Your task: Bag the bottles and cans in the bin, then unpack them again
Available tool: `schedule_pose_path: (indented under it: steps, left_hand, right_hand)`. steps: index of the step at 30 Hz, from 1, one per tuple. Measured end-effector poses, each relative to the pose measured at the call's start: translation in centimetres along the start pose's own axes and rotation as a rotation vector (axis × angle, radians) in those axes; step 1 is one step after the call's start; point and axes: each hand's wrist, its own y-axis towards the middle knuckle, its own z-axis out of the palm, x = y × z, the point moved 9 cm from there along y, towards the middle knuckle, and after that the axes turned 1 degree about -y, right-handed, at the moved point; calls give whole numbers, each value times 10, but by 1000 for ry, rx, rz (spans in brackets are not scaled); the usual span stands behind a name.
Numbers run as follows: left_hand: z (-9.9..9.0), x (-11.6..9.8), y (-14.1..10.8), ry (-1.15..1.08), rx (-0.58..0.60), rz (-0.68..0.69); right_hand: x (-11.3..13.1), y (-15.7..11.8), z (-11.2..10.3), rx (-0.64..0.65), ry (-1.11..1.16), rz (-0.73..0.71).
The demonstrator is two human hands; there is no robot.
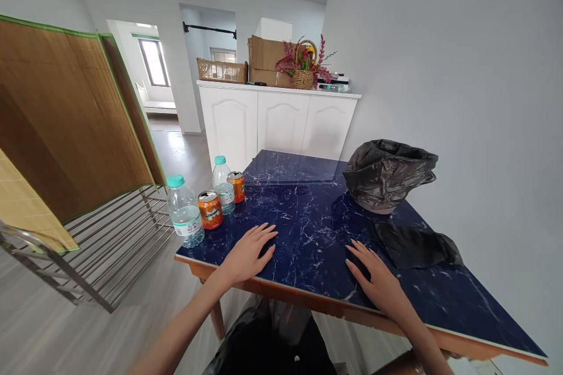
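My left hand (pixel 250 253) lies flat on the dark blue marbled table (pixel 303 211), fingers stretched out and holding nothing. Flat on the same top, near its front edge, rests my right hand (pixel 373 276), also with nothing in it. Left of my left hand stand a clear water bottle (pixel 187 220) with a teal cap and an orange soda can (pixel 211 211). Behind them are a second bottle (pixel 224 190) and a second orange can (pixel 237 187). Beyond my right hand is a bin (pixel 387 173) lined with a black plastic bag; a folded black bag (pixel 416 246) lies before it.
A white cabinet (pixel 281 123) behind the table carries cardboard boxes (pixel 223 71) and a wicker flower basket (pixel 303 78). At left stands a metal rack (pixel 118 246) with a bamboo mat (pixel 74 117) over it. A wall (pixel 475 99) runs along the right side.
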Motion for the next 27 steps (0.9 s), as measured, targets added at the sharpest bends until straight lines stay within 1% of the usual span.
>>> schedule_pose_path:
  steps: [2, 4, 5, 7, 8, 9, 11, 13, 14, 16, 17, 19, 21, 24, 27]
  left_hand:
    - [0, 1, 0, 3, -1, 0]
    - [0, 1, 0, 5, -4, 1]
    - [1, 1, 0, 6, -4, 1]
    - [1, 1, 0, 7, -2, 2]
    - [1, 1, 0, 8, -1, 1]
    - [0, 1, 0, 7, -1, 1]
    - [0, 1, 0, 5, -2, 2]
    - [-1, 2, -1, 3, -4, 2]
    - [-1, 2, -1, 2, -5, 1]
    - [-1, 4, -2, 3, -6, -3]
    - [0, 4, -2, 3, -7, -4]
    - [0, 5, -2, 4, -9, -3]
    - [1, 5, -2, 5, -10, 0]
    - [2, 5, -2, 6, -8, -1]
    - [2, 4, -2, 6, -12, -6]
  right_hand:
    - [5, 4, -7, -26, 3, -50]
    - [13, 16, -28, -93, -11, -121]
    - [18, 25, -45, -149, -29, -156]
    - [26, 48, -87, -298, -98, -181]
    - [28, 61, -111, -376, -135, -169]
    - [28, 76, -133, -428, -172, -145]
    - [23, 107, -172, -500, -253, -53]
    - [14, 138, -197, -493, -331, 33]
    - [7, 153, -206, -483, -376, 79]
    - [-10, 180, -216, -430, -430, 173]
    - [-17, 192, -220, -413, -435, 194]
    - [-26, 213, -223, -378, -428, 204]
    - [-31, 226, -226, -358, -410, 199]
    - [-32, 233, -229, -339, -360, 205]
    - [-23, 225, -226, -307, -278, 174]
